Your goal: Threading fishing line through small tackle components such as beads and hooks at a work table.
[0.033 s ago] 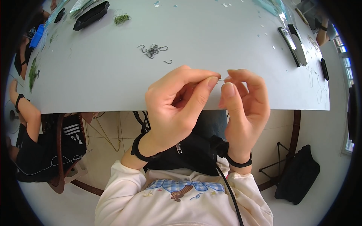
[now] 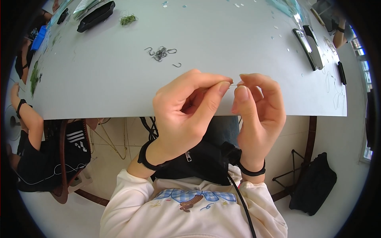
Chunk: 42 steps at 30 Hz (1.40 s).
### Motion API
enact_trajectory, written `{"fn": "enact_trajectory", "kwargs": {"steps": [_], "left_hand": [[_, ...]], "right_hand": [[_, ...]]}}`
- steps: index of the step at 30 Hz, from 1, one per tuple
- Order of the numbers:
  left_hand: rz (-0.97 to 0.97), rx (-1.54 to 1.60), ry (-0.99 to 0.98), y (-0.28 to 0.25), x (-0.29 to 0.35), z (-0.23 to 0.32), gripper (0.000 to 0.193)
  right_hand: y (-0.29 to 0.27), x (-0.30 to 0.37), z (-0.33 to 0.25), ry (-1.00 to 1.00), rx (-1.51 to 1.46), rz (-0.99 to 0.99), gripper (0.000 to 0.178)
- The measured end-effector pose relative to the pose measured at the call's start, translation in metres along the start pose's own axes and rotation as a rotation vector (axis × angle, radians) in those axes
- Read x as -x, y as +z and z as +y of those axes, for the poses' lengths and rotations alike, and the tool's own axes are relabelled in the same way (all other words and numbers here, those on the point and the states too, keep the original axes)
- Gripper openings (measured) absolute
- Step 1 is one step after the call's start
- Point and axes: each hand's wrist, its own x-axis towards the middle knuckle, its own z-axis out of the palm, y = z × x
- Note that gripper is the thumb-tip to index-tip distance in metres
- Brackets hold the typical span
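Just above the table's near edge, my left hand (image 2: pixel 182 107) is closed in a pinch, thumb against forefinger. A tiny dark bit shows at its fingertips, too small to name. From there a short, thin, pale line (image 2: pixel 234 84) runs across to my right hand (image 2: pixel 262 107). The fingers of that hand are curled around the line's other end, with the thumb in front hiding the exact grip. Beyond my left hand lies a small heap of dark metal fish hooks (image 2: pixel 160 53), and one loose hook (image 2: pixel 177 65) rests nearer to me.
On the grey-white table (image 2: pixel 99 79) sit a black tray (image 2: pixel 96 16), a green tangle (image 2: pixel 128 20), a stapler (image 2: pixel 308 47) and a black pen (image 2: pixel 341 73). Thin loose line (image 2: pixel 337 99) lies at the right edge. Another person's arm (image 2: pixel 29 119) is at the left.
My right hand has shifted very slightly to the right, away from the left. My left hand and the hooks stay where they were.
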Motion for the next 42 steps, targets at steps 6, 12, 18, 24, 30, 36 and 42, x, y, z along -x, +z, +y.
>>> {"fn": "enact_trajectory", "kwargs": {"steps": [6, 12, 18, 24, 30, 36, 42], "left_hand": [[-0.017, -0.001, -0.024, -0.001, 0.000, 0.000, 0.003], [-0.020, -0.005, -0.038, 0.001, -0.001, 0.001, 0.003], [-0.063, -0.012, -0.083, -0.001, 0.000, 0.004, 0.006], [-0.066, 0.063, -0.183, -0.003, -0.001, 0.008, 0.006], [-0.080, 0.234, -0.168, -0.005, -0.004, 0.001, 0.008], [-0.027, 0.275, -0.257, -0.002, -0.004, 0.010, 0.007], [-0.046, 0.279, -0.231, -0.003, -0.004, 0.007, 0.007]], "right_hand": [[-0.003, -0.005, 0.006, -0.040, 0.002, -0.043, 0.009], [-0.001, -0.004, 0.006, 0.019, -0.094, -0.014, 0.007], [0.000, -0.005, 0.007, 0.033, -0.110, 0.013, 0.007], [-0.001, -0.004, 0.007, 0.079, -0.171, 0.037, 0.010], [0.000, 0.003, -0.001, 0.217, -0.164, -0.094, 0.007], [-0.001, 0.001, -0.003, 0.240, -0.132, -0.146, 0.007], [0.000, 0.001, 0.001, 0.224, -0.197, -0.139, 0.007]]}}
